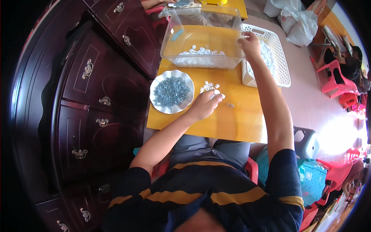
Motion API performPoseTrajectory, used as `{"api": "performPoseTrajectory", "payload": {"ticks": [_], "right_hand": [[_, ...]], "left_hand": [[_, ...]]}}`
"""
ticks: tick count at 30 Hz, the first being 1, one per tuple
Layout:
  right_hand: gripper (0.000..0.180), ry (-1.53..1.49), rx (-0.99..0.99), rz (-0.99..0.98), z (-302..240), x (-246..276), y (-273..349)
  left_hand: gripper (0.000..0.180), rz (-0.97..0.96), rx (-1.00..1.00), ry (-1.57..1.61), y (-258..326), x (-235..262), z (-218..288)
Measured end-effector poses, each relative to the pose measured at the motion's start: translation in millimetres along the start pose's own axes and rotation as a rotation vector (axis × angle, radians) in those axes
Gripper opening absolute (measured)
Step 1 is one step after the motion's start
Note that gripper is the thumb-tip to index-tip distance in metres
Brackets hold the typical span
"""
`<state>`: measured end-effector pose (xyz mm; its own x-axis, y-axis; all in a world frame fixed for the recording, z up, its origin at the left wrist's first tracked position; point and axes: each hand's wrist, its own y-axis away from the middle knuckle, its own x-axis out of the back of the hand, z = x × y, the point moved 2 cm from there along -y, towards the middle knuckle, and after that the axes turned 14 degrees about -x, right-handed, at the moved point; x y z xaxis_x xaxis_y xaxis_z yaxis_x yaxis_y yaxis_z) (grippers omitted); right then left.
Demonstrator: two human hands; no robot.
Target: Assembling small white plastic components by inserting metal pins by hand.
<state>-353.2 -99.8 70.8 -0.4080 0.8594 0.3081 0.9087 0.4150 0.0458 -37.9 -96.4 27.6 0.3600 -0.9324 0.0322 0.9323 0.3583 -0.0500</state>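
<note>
My left hand (204, 104) is closed, with a small white plastic piece (219, 96) at its thumb and fingertips. Just beyond it, several small white plastic parts (206, 86) with holes lie loose on the yellow table (174, 120). A few tiny metal bits (230, 105) rest to its right. Farther out, my right hand (251, 45) has its fingers bent together between the clear plastic bin (232, 62) and the white basket (285, 75); what they pinch is too small to make out. White parts cover the bin's near bottom, and the basket holds more white pieces.
A scalloped white bowl (152, 101) of grey metal pieces stands left of my left hand. Dark wooden drawers (104, 77) border the table's left. White bags (299, 27) and pink chairs (340, 83) are off to the right. Another person's hand (152, 3) shows at the far edge.
</note>
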Motion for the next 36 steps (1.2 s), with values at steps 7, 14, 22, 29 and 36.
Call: {"api": "performPoseTrajectory", "payload": {"ticks": [7,14,22,29,36], "right_hand": [[0.046,0.578,0.118,0.127,-22,9,15],[0.036,0.282,0.431,0.222,-33,48,52],[0.013,-0.070,0.592,0.291,-11,117,191],[0.014,0.005,0.269,0.245,89,110,218],[0.031,-0.182,0.061,0.214,147,83,215]], "left_hand": [[0.032,-0.032,-0.290,-0.639,12,-26,-19],[0.016,-0.230,-0.601,-0.891,14,-89,-18],[0.019,-0.252,-0.738,-1.080,-27,-127,-42],[0.016,-0.098,-0.671,-1.113,-35,-135,-45],[0.016,-0.045,-0.680,-1.092,-34,-134,-40]]}}
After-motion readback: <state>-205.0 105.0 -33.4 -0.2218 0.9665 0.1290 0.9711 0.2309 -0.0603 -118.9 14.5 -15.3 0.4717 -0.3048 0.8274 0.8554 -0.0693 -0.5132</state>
